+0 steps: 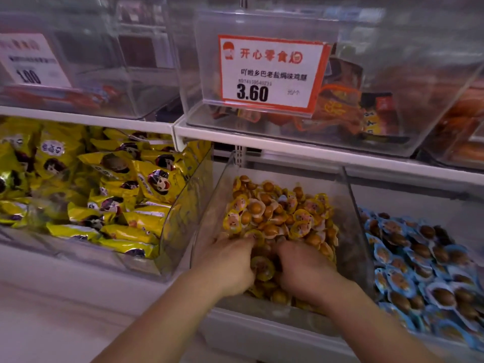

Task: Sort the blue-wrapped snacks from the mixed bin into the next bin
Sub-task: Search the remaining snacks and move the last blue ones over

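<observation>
The clear middle bin [207,213] holds a heap of round yellow-wrapped snacks [275,213]. Both my hands are down in its near end, side by side. My left hand [230,263] reaches forward with its fingertips pushed into the heap. My right hand [303,268] has its fingers bent down among the snacks, and they are hidden. A yellow snack [262,268] lies between the two hands. To the right, the neighbouring bin [398,195] is filled with blue-wrapped snacks [419,258]. No blue wrapper shows near my hands.
On the left, a clear bin [170,237] holds yellow packets. Above, a white shelf edge [288,146] carries more clear bins of orange packs and a price card [269,74] reading 3.60. A white ledge [65,310] runs in front.
</observation>
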`<state>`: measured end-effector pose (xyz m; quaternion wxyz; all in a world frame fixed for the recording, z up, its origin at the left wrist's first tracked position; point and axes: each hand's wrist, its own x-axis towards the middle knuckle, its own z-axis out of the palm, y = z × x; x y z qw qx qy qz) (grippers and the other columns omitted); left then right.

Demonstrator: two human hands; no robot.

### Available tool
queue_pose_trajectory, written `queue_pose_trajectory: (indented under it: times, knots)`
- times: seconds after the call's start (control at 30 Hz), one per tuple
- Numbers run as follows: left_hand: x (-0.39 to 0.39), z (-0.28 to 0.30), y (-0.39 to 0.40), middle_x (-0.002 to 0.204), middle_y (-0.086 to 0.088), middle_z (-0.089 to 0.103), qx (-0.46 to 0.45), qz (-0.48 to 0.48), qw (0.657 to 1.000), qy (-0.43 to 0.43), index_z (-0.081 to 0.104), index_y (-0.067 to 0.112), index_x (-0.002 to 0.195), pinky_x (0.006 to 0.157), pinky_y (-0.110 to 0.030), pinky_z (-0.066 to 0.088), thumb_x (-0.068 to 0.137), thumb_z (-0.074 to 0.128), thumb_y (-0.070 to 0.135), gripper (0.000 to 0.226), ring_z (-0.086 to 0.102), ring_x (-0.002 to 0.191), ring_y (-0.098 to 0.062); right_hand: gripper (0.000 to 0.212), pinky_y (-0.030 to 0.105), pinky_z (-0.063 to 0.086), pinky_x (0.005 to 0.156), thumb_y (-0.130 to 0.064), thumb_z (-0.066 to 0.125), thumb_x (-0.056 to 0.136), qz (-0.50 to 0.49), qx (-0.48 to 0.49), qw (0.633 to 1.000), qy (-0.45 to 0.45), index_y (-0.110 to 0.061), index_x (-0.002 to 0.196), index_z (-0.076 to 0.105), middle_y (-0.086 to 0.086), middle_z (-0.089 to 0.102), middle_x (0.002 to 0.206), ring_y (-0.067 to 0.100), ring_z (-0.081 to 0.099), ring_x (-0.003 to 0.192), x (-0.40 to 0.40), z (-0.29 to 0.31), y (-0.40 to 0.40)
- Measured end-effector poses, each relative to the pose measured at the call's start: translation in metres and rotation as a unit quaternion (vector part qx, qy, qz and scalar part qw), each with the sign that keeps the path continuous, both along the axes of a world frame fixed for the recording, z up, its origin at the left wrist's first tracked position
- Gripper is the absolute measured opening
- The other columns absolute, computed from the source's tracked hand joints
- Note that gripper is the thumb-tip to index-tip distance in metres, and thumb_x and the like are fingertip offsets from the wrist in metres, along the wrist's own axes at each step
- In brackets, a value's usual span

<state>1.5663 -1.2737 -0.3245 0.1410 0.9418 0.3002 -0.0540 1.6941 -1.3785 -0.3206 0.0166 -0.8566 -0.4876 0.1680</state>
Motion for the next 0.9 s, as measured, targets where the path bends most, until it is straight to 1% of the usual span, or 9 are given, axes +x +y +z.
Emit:
queue_pose_trajectory:
  times: [0.2, 0.4, 0.47, 0.57, 0.63, 0.7, 0.77, 0.83, 0.9]
  knots:
    - [0.013, -0.003, 0.006, 0.114, 0.000, 0.067, 0.039, -0.010, 0.997, -0.066, 0.062, 0.029, 0.116, 0.090, -0.036, 0.050, 0.081, 0.068, 0.046, 0.039, 0.059, 0.114, -0.025, 0.023, 0.033, 0.056, 0.073, -0.018, 0.059, 0.083, -0.057, 0.038, 0.998, 0.013, -0.026, 0.102, 0.070, 0.002, 0.070, 0.103, 0.025, 0.067, 0.096, 0.002, 0.013, -0.001]
    - [-0.001, 0.014, 0.003, 0.102, 0.015, 0.072, -0.175, 0.067, 0.929, -0.320, 0.068, 0.031, 0.110, 0.086, -0.027, 0.053, 0.081, 0.072, 0.042, 0.031, 0.066, 0.097, -0.002, 0.018, 0.027, 0.047, 0.065, -0.015, 0.056, 0.094, -0.112, 0.273, 0.956, 0.009, -0.032, 0.091, 0.061, -0.007, 0.066, 0.088, 0.018, 0.066, 0.084, 0.018, 0.039, -0.013]
    - [-0.005, 0.022, 0.001, 0.096, 0.011, 0.076, -0.276, 0.109, 0.870, -0.393, 0.071, 0.025, 0.107, 0.084, -0.026, 0.054, 0.087, 0.072, 0.026, 0.020, 0.070, 0.093, -0.004, 0.018, 0.018, 0.041, 0.055, -0.017, 0.056, 0.096, -0.117, 0.368, 0.922, 0.024, -0.033, 0.089, 0.058, -0.019, 0.061, 0.079, 0.006, 0.061, 0.071, 0.019, 0.050, -0.015]
    - [-0.006, 0.037, -0.003, 0.087, -0.003, 0.077, -0.520, 0.243, 0.672, -0.467, 0.067, 0.010, 0.109, 0.065, -0.031, 0.058, 0.095, 0.059, 0.010, 0.016, 0.075, 0.083, -0.023, 0.013, 0.017, 0.045, 0.057, -0.014, 0.059, 0.094, -0.087, 0.466, 0.880, 0.025, -0.026, 0.093, 0.065, -0.015, 0.067, 0.081, 0.003, 0.060, 0.070, 0.011, 0.062, -0.016]
    - [-0.009, 0.047, -0.005, 0.081, -0.009, 0.074, -0.623, 0.257, 0.588, -0.448, 0.064, 0.005, 0.107, 0.056, -0.032, 0.057, 0.095, 0.052, 0.013, 0.019, 0.074, 0.076, -0.029, 0.012, 0.017, 0.049, 0.064, -0.013, 0.062, 0.093, -0.041, 0.496, 0.867, 0.035, -0.024, 0.095, 0.068, -0.014, 0.069, 0.085, 0.003, 0.063, 0.076, -0.002, 0.066, -0.015]
    - [-0.013, 0.054, -0.007, 0.088, -0.011, 0.073, -0.662, 0.198, 0.588, -0.420, 0.066, 0.008, 0.110, 0.054, -0.032, 0.053, 0.097, 0.052, 0.031, 0.030, 0.070, 0.074, -0.026, 0.013, 0.014, 0.049, 0.071, -0.015, 0.066, 0.092, -0.004, 0.477, 0.875, 0.083, -0.027, 0.095, 0.070, -0.017, 0.069, 0.086, 0.001, 0.064, 0.083, -0.016, 0.066, -0.010]
    - [-0.015, 0.060, -0.008, 0.089, -0.009, 0.070, -0.614, 0.136, 0.655, -0.420, 0.067, 0.011, 0.113, 0.047, -0.027, 0.047, 0.092, 0.061, 0.034, 0.032, 0.066, 0.070, -0.021, 0.012, 0.016, 0.051, 0.074, -0.018, 0.069, 0.090, 0.005, 0.458, 0.880, 0.128, -0.028, 0.095, 0.072, -0.017, 0.071, 0.087, 0.000, 0.066, 0.084, -0.027, 0.059, -0.004]
    - [-0.020, 0.063, -0.007, 0.080, -0.005, 0.064, -0.511, 0.118, 0.730, -0.438, 0.067, 0.015, 0.111, 0.040, -0.023, 0.039, 0.095, 0.062, 0.021, 0.018, 0.059, 0.060, -0.017, 0.010, 0.014, 0.052, 0.073, -0.018, 0.070, 0.089, -0.041, 0.493, 0.844, 0.207, -0.027, 0.093, 0.073, -0.014, 0.073, 0.085, 0.000, 0.068, 0.082, -0.031, 0.056, 0.005]
    - [-0.026, 0.065, -0.001, 0.070, 0.002, 0.062, -0.456, 0.144, 0.746, -0.464, 0.067, 0.021, 0.108, 0.037, -0.019, 0.035, 0.100, 0.055, 0.015, 0.016, 0.052, 0.051, -0.013, 0.013, 0.015, 0.053, 0.071, -0.016, 0.066, 0.093, -0.109, 0.533, 0.786, 0.294, -0.026, 0.090, 0.073, -0.011, 0.075, 0.085, 0.003, 0.069, 0.080, -0.025, 0.054, 0.013]
